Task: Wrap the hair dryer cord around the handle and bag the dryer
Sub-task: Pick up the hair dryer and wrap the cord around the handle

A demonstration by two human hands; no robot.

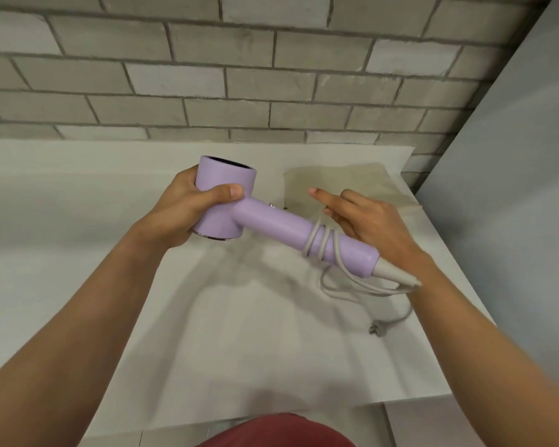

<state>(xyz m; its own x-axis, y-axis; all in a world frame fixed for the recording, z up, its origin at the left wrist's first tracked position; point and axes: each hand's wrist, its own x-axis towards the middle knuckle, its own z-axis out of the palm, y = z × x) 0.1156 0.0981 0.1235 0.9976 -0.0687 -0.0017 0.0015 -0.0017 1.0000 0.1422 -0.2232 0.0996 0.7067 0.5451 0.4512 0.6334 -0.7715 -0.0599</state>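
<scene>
Lilac hair dryer held above the white table, left hand wrapped round its head, grey cord looped a few times round the handle, right hand just behind, forefinger sticking out, other fingers curled on the cord, plug down on the table, beige bag flat behind

Counter: white, long, running left to right.
Sheet: white, creased, spread over the counter's middle and right, down to its near edge.
Bag: beige, flat, lying on the sheet at the far right.
Plug: grey, at the sheet's near right; contact with the sheet unclear.
</scene>
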